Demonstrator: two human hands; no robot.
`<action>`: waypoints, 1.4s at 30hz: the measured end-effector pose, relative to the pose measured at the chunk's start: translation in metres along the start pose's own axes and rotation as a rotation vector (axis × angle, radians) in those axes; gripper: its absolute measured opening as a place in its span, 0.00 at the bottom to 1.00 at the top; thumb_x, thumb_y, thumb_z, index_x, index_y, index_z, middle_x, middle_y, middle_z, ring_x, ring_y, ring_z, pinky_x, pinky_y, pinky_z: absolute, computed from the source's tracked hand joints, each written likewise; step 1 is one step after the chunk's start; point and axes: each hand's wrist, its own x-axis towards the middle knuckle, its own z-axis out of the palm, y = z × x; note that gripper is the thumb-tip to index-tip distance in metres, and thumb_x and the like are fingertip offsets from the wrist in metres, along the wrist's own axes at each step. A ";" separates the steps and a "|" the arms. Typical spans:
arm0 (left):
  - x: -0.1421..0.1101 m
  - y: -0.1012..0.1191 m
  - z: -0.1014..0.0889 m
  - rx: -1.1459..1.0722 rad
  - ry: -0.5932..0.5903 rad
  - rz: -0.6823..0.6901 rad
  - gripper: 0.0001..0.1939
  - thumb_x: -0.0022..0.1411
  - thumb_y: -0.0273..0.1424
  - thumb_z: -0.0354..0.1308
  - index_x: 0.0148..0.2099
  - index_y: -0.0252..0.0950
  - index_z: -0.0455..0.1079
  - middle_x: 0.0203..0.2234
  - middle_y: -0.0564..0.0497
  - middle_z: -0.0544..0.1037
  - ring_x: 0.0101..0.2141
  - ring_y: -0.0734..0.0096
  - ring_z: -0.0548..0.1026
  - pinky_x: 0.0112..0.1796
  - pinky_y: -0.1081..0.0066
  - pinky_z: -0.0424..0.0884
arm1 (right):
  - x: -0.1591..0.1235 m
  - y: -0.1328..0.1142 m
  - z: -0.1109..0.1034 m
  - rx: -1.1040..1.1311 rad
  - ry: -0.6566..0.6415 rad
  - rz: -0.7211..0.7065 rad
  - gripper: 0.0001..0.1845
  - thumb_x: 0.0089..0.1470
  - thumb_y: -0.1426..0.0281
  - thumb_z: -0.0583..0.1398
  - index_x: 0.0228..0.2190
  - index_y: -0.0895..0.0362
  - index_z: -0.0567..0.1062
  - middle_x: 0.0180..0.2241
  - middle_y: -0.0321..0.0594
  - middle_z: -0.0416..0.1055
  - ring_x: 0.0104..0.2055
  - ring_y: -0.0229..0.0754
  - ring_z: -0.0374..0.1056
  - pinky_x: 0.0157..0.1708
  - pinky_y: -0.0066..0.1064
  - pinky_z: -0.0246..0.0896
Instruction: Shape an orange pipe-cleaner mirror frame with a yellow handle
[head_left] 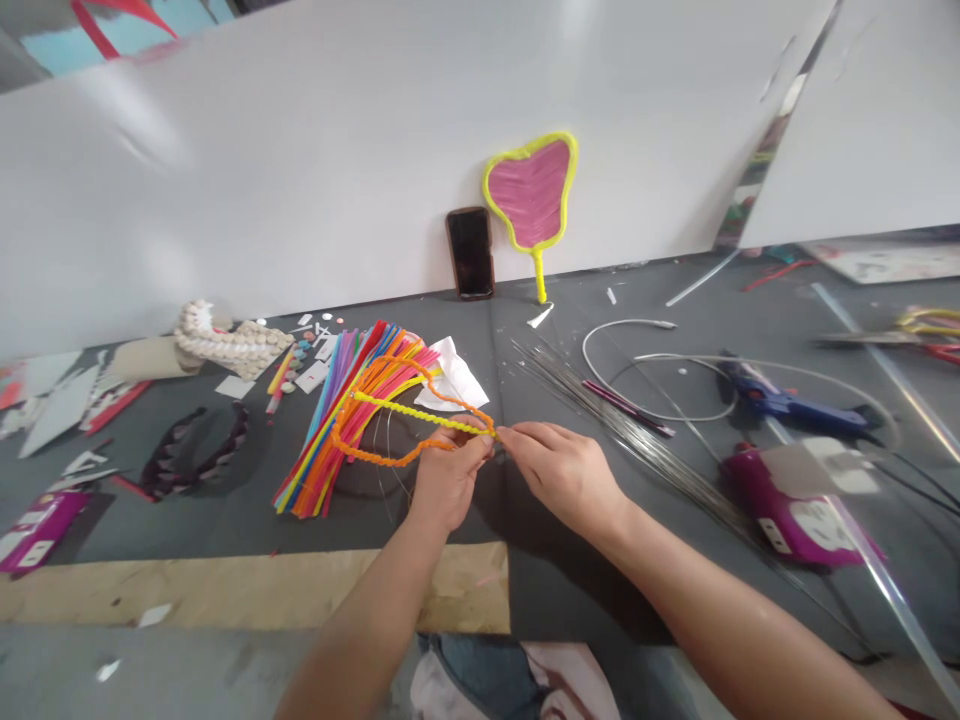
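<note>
My left hand (452, 462) is closed, pinching the narrow end of a loop of twisted orange pipe cleaner (390, 461). A twisted yellow pipe cleaner (409, 409) runs along the middle of the loop, up to the same pinched end. My right hand (559, 468) has its thumb and forefinger pressed together on the yellow tip, close beside the left fingers. Beneath the loop lies a fanned bundle of coloured pipe cleaners (319, 455) on the dark table. The exact joint between the orange and yellow pieces is partly hidden by my fingers.
A pink fan shape with yellow edging (534, 195) and a phone (471, 253) lean against the white board. Thin wires (637, 445), a blue glue gun (799, 403) and a purple power strip (795, 510) lie right. A dark headband (191, 465) lies left.
</note>
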 end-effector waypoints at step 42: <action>0.000 -0.004 -0.001 -0.065 0.040 0.074 0.15 0.40 0.23 0.65 0.31 0.36 0.66 0.23 0.58 0.71 0.27 0.79 0.69 0.33 0.75 0.63 | 0.003 -0.003 0.002 0.102 0.065 0.045 0.11 0.58 0.74 0.53 0.37 0.56 0.76 0.36 0.40 0.77 0.36 0.38 0.73 0.36 0.24 0.65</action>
